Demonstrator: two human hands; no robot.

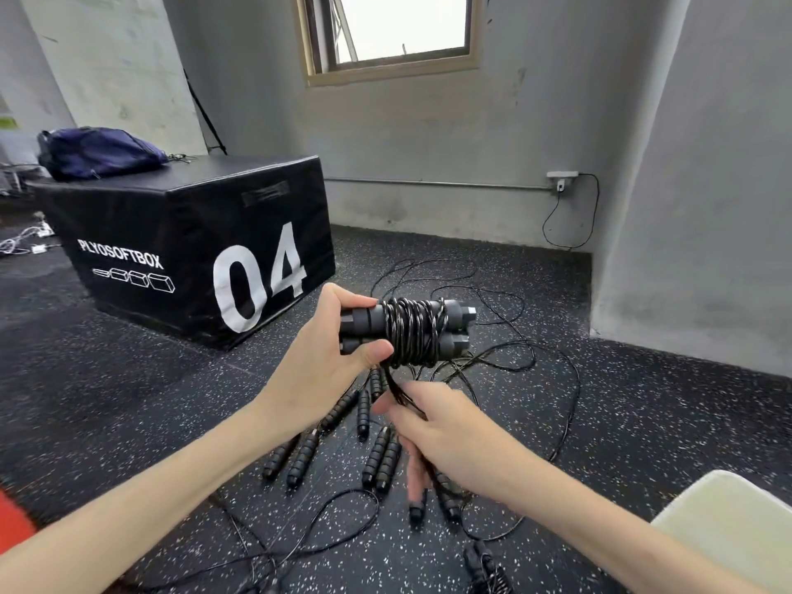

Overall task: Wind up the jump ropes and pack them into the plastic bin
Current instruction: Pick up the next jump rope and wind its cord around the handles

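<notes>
Above floor: L hand (338,358) grips wound rope (411,332); R hand (445,435) pinches tail.

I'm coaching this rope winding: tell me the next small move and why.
Probably wrap the loose tail once more: the left hand pins the paired black foam handles, cord coils already cover them, and the right hand holds the remaining slack.

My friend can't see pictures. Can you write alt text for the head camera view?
The left hand holds two black handles wrapped with cord, while the right hand pulls the loose cord. More jump ropes lie on the speckled floor near a black box.
</notes>
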